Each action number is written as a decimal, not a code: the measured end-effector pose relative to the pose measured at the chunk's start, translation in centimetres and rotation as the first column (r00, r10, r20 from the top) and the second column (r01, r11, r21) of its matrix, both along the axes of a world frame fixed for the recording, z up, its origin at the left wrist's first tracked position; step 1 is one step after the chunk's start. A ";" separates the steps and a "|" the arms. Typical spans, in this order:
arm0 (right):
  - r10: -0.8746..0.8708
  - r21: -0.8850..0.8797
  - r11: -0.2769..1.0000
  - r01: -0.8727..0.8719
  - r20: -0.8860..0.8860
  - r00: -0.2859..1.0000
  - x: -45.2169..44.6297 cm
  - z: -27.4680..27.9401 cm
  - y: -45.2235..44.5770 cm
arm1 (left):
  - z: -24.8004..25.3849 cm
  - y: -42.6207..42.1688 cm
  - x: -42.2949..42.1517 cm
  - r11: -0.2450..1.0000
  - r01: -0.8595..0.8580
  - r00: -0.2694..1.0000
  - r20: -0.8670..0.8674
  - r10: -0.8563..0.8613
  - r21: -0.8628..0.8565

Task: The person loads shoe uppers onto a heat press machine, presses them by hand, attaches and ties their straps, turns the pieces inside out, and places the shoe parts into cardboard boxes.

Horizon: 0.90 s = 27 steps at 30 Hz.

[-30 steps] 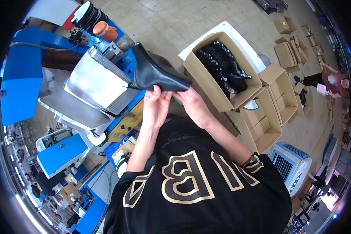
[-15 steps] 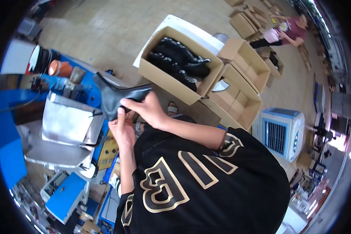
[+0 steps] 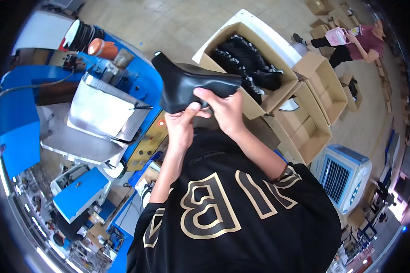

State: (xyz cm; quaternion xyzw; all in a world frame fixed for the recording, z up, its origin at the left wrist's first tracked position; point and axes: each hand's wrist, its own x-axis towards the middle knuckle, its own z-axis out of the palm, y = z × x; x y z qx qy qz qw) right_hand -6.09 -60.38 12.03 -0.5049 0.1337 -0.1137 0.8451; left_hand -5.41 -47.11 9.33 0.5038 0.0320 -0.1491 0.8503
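– right hand point(image 3: 230, 111) has shifted since a second ago, its thumb now up on the shiny black leather boot-shaped piece point(image 3: 182, 86).
– and the left hand point(image 3: 180, 128)?
– both grip it, left thumb at the lower edge.
– where's the piece?
– held up between the flat blue workbench point(image 3: 145, 76) and the open brown cardboard box point(image 3: 255, 106).

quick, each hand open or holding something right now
Left hand: closed on the lower edge of the black leather piece.
Right hand: holding the same piece, thumb on its surface.

Black shoe upper point(image 3: 184, 84) closer now; hands point(image 3: 180, 127) point(image 3: 230, 112) shifted along it.
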 end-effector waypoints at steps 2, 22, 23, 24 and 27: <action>-0.028 0.025 0.999 0.028 0.008 1.000 0.0 0.5 -0.2 | 0.1 -0.2 -0.1 0.999 0.030 0.999 -0.025 -0.031 -0.021; 0.321 -0.369 0.832 -0.414 -0.288 0.902 -2.0 -6.5 -8.5 | -2.4 -1.3 0.4 0.984 0.053 0.999 -0.001 -0.053 0.171; 0.323 -0.514 0.610 -0.602 -0.533 0.782 -2.3 -7.5 -10.1 | -2.6 -1.2 0.4 0.976 0.028 0.999 -0.044 -0.019 0.218; 0.278 -0.554 0.459 -0.694 -0.653 0.705 -3.2 -8.7 -11.4 | -3.5 -0.8 0.7 0.936 0.028 0.999 0.012 -0.034 0.352; 0.218 -0.532 0.259 -0.806 -0.781 0.585 -5.5 -11.3 -13.3 | -5.0 -0.1 0.5 0.825 0.229 0.965 -0.007 -0.263 0.516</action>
